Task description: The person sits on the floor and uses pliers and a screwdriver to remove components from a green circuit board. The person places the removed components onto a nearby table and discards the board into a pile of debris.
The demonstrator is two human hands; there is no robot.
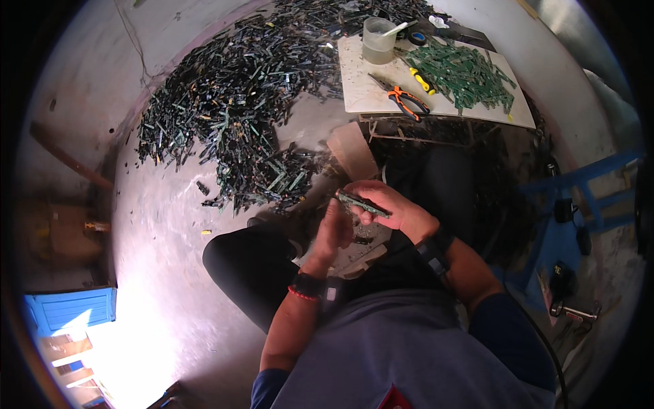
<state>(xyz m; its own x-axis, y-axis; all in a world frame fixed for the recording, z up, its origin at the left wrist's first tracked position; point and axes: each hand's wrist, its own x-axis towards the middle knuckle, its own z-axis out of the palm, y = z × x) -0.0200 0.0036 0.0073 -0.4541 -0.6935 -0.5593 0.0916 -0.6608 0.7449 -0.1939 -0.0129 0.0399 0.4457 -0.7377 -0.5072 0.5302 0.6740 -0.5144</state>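
Observation:
A narrow, dark green circuit board strip (pixel 364 204) lies slantwise across the fingers of my right hand (pixel 392 203), which is closed around it. My left hand (pixel 332 230) is at the strip's left end, with its fingertips against it and its fingers curled. Part of the left fingers is hidden behind the hand itself. Both hands are above my lap, between my bent knees. Below them, small scraps and a piece of cardboard (pixel 364 262) show on the floor.
A big heap of dark strips (pixel 238 116) covers the floor ahead and left. On a low white board (pixel 354 88) are a pile of green strips (pixel 463 75), orange-handled pliers (pixel 407 101), a yellow-handled screwdriver (pixel 421 80) and a plastic tub (pixel 377 44). A blue frame (pixel 579 180) stands right.

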